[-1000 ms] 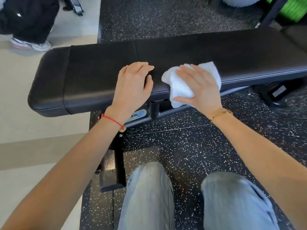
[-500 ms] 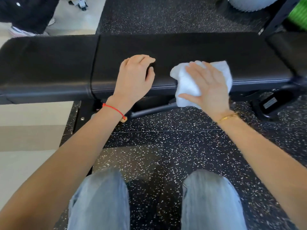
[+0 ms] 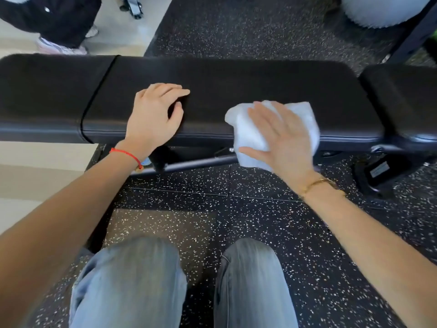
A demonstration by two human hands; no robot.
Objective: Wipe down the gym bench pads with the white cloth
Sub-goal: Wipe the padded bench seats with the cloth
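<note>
A long black bench pad (image 3: 236,86) runs across the view, with a seam at its left and a second pad (image 3: 406,95) past a gap at the right. My right hand (image 3: 281,138) lies flat on the white cloth (image 3: 305,119), pressing it over the pad's near edge and side. The cloth drapes down over the side of the pad. My left hand (image 3: 153,114) rests on the pad's near edge to the left, fingers loosely bent, holding nothing.
The bench frame bar (image 3: 196,162) runs under the pad above black speckled rubber floor (image 3: 260,209). My knees in light jeans (image 3: 132,280) are close below. Another person's dark trousers and shoes (image 3: 59,43) stand at the far left. A pale ball (image 3: 383,10) sits far right.
My right hand has slid the cloth to the right along the pad's near edge. My left hand has stayed on the pad, and the view has shifted right along the bench.
</note>
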